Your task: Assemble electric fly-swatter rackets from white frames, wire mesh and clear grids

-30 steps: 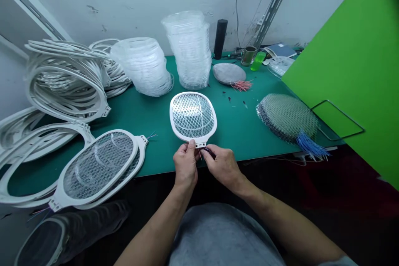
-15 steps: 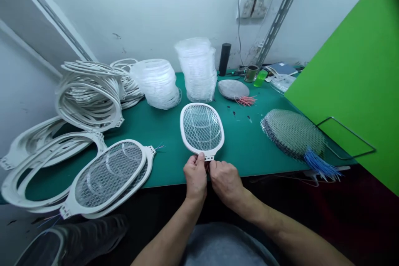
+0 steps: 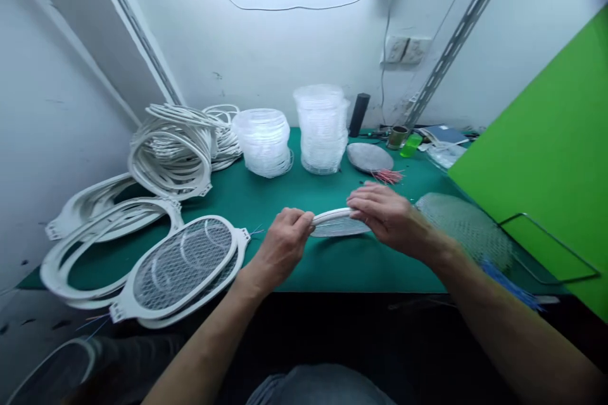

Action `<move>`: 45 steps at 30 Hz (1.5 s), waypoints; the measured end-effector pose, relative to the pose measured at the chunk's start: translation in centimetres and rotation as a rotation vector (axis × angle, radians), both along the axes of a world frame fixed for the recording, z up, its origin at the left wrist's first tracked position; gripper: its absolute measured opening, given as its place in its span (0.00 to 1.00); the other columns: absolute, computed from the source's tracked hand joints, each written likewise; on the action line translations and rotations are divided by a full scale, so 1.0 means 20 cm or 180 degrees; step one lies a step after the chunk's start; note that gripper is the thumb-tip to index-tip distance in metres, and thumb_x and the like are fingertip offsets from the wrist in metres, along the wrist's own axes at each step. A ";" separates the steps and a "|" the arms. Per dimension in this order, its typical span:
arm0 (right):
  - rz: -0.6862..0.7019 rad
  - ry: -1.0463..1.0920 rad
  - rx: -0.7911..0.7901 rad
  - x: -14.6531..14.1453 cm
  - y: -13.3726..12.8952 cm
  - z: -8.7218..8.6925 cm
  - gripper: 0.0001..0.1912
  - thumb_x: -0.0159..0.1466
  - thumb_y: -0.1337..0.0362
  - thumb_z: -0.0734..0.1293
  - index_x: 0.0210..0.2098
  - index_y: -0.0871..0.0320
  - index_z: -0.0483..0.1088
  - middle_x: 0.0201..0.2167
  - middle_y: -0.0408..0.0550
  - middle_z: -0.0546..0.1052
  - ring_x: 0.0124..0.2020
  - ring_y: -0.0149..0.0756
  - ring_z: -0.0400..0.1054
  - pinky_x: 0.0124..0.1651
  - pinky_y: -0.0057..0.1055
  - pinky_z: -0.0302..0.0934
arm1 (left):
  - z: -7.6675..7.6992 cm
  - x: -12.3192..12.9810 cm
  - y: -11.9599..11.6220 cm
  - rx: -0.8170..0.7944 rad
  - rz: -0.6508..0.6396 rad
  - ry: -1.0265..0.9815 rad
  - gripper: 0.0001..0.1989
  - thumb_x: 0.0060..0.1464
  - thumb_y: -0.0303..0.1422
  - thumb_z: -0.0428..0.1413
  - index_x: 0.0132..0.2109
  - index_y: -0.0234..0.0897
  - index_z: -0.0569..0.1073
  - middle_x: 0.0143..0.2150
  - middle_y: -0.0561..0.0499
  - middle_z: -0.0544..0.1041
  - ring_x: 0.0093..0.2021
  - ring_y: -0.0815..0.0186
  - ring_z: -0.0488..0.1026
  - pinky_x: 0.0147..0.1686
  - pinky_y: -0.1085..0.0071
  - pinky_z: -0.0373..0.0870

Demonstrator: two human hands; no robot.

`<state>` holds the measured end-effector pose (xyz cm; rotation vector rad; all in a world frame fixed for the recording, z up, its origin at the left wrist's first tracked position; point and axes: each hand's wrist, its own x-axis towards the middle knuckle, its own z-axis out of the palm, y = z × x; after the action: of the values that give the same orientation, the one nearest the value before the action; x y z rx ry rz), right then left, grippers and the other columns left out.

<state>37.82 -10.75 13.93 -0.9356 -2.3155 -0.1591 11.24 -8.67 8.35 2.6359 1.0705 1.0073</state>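
A white oval frame with mesh (image 3: 337, 218) is held above the green mat (image 3: 285, 269), tilted so that its edge faces me. My left hand (image 3: 285, 240) is closed on its left end, thumb and fingers pinching the rim. On its right end my right hand (image 3: 387, 215) grips the rim with bent fingers. The fingers cover both ends of the frame. To the left, finished-looking mesh frames (image 3: 183, 266) lie stacked at the mat's front edge, thin wires sticking out of their ends.
Bare white frames (image 3: 168, 152) are piled at the left. Clear ring stacks (image 3: 263, 139) stand at the back. Grey discs (image 3: 369, 157) with red wires lie behind my right hand. Mesh sheets (image 3: 463, 228) with blue wires (image 3: 510, 285) lie right, beside a green panel (image 3: 546, 139).
The held frame has gone from lying face-up to edge-on. Both hands have moved up from its lower tab to opposite ends, further apart. The camera view has shifted.
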 end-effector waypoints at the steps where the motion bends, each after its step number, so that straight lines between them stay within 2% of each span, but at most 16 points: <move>1: 0.0109 0.0035 -0.0168 0.00 0.00 -0.01 0.11 0.73 0.63 0.65 0.54 0.54 0.72 0.49 0.53 0.80 0.52 0.45 0.74 0.58 0.45 0.67 | 0.01 -0.01 0.01 0.0014 -0.0063 -0.0016 0.11 0.71 0.32 0.48 0.50 0.39 0.75 0.42 0.46 0.76 0.41 0.60 0.71 0.44 0.63 0.72; 3: 0.0100 0.0240 -0.0345 -0.01 -0.02 -0.05 0.09 0.73 0.63 0.64 0.52 0.54 0.72 0.45 0.52 0.80 0.48 0.42 0.75 0.50 0.38 0.70 | 0.01 -0.01 0.03 -0.0091 -0.0225 -0.0231 0.10 0.70 0.32 0.50 0.51 0.39 0.75 0.45 0.45 0.77 0.44 0.60 0.73 0.44 0.64 0.73; 6: -0.0090 0.0596 -0.0295 -0.01 -0.08 -0.10 0.08 0.73 0.67 0.65 0.50 0.54 0.73 0.42 0.51 0.80 0.44 0.39 0.75 0.47 0.34 0.70 | -0.01 -0.01 0.04 -0.0482 -0.0510 -0.0747 0.09 0.69 0.32 0.54 0.52 0.41 0.76 0.50 0.46 0.79 0.49 0.62 0.77 0.48 0.67 0.74; 9: -0.0200 0.0758 -0.0274 0.01 -0.12 -0.12 0.07 0.72 0.69 0.65 0.48 0.54 0.73 0.42 0.50 0.80 0.44 0.39 0.76 0.48 0.34 0.69 | -0.03 0.00 0.04 -0.0691 -0.0671 -0.0982 0.09 0.68 0.32 0.56 0.52 0.41 0.76 0.46 0.49 0.82 0.43 0.65 0.79 0.44 0.72 0.74; 11: -0.0265 0.0763 -0.0358 0.01 -0.14 -0.11 0.08 0.72 0.68 0.65 0.49 0.54 0.73 0.43 0.50 0.80 0.45 0.39 0.75 0.48 0.34 0.69 | -0.02 0.01 0.04 -0.0615 -0.0733 -0.0969 0.08 0.68 0.32 0.55 0.51 0.40 0.77 0.42 0.51 0.82 0.39 0.67 0.79 0.40 0.73 0.73; 14: -0.0262 0.0504 -0.0422 -0.03 -0.15 -0.07 0.09 0.73 0.65 0.65 0.52 0.55 0.72 0.47 0.52 0.80 0.50 0.43 0.74 0.52 0.38 0.68 | 0.02 0.05 0.02 -0.0375 -0.0838 -0.0813 0.08 0.69 0.33 0.55 0.51 0.40 0.76 0.41 0.50 0.82 0.39 0.67 0.79 0.40 0.73 0.72; 17: -0.0297 0.0245 -0.0283 -0.09 -0.14 -0.03 0.08 0.74 0.65 0.62 0.48 0.56 0.73 0.44 0.53 0.80 0.46 0.42 0.73 0.50 0.39 0.67 | 0.05 0.09 0.01 -0.0135 -0.0846 -0.0513 0.08 0.70 0.34 0.53 0.49 0.39 0.76 0.41 0.48 0.82 0.39 0.66 0.79 0.42 0.72 0.73; 21: -0.0506 0.0259 -0.0125 -0.12 -0.13 -0.01 0.11 0.75 0.66 0.60 0.40 0.57 0.73 0.37 0.51 0.80 0.40 0.39 0.71 0.46 0.36 0.65 | 0.08 0.15 0.02 0.0120 -0.0673 -0.0332 0.10 0.71 0.36 0.52 0.48 0.39 0.76 0.38 0.48 0.82 0.37 0.66 0.79 0.41 0.72 0.73; 25: -0.0441 0.0335 -0.0130 -0.11 -0.11 -0.02 0.09 0.75 0.66 0.61 0.43 0.58 0.74 0.39 0.51 0.80 0.43 0.40 0.72 0.50 0.37 0.66 | 0.09 0.18 0.04 0.0222 -0.0587 -0.0367 0.10 0.70 0.37 0.52 0.47 0.40 0.77 0.37 0.49 0.82 0.35 0.66 0.79 0.38 0.73 0.72; 28: -0.0413 0.0449 -0.0172 -0.06 -0.09 -0.03 0.10 0.74 0.63 0.64 0.51 0.58 0.73 0.47 0.54 0.80 0.53 0.44 0.70 0.58 0.43 0.65 | 0.08 0.14 0.05 0.0068 -0.0632 -0.0473 0.10 0.70 0.37 0.53 0.48 0.40 0.78 0.39 0.49 0.83 0.36 0.66 0.80 0.37 0.74 0.72; 31: -0.0564 0.0658 -0.0317 0.05 -0.09 -0.09 0.16 0.73 0.61 0.66 0.57 0.58 0.71 0.54 0.57 0.78 0.58 0.46 0.69 0.61 0.46 0.65 | 0.06 0.05 0.07 -0.0405 -0.0632 -0.0580 0.11 0.69 0.38 0.54 0.51 0.42 0.78 0.42 0.50 0.84 0.38 0.66 0.81 0.38 0.75 0.73; 34: -0.0675 0.1086 -0.0569 0.18 -0.10 -0.18 0.12 0.73 0.62 0.65 0.53 0.57 0.74 0.49 0.53 0.80 0.52 0.41 0.74 0.56 0.39 0.69 | 0.02 -0.06 0.10 -0.0841 -0.0465 -0.0572 0.12 0.68 0.39 0.55 0.52 0.44 0.79 0.43 0.52 0.84 0.39 0.65 0.82 0.36 0.75 0.75; 36: -0.0686 0.1312 -0.0678 0.21 -0.10 -0.22 0.10 0.73 0.62 0.65 0.50 0.56 0.76 0.45 0.51 0.81 0.47 0.38 0.76 0.51 0.35 0.71 | 0.02 -0.09 0.11 -0.0882 -0.0372 -0.0522 0.12 0.68 0.40 0.55 0.52 0.44 0.79 0.44 0.51 0.84 0.40 0.63 0.82 0.35 0.74 0.76; 38: -0.0628 0.1352 -0.0702 0.19 -0.11 -0.24 0.10 0.73 0.62 0.65 0.49 0.56 0.76 0.43 0.50 0.81 0.44 0.36 0.76 0.49 0.32 0.71 | 0.04 -0.07 0.10 -0.0713 -0.0391 -0.0479 0.13 0.68 0.40 0.55 0.53 0.43 0.79 0.46 0.48 0.84 0.43 0.61 0.82 0.39 0.71 0.78; 41: -0.0518 0.1181 -0.0517 0.09 -0.11 -0.21 0.09 0.73 0.63 0.64 0.48 0.57 0.76 0.42 0.51 0.81 0.43 0.37 0.76 0.47 0.32 0.70 | 0.09 0.05 0.09 -0.0333 -0.0677 -0.0439 0.13 0.69 0.38 0.54 0.55 0.41 0.78 0.49 0.45 0.83 0.47 0.60 0.82 0.46 0.67 0.78; 45: -0.0628 0.1007 -0.0255 0.02 -0.09 -0.18 0.10 0.74 0.64 0.63 0.46 0.58 0.76 0.41 0.53 0.82 0.43 0.39 0.75 0.48 0.36 0.70 | 0.13 0.19 0.11 -0.0046 -0.0861 -0.0480 0.12 0.70 0.35 0.53 0.52 0.39 0.79 0.46 0.45 0.84 0.43 0.62 0.82 0.42 0.70 0.78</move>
<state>38.18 -12.53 10.40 -1.1411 -1.9511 0.0019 15.01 -6.49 11.00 2.5543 0.6651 1.1095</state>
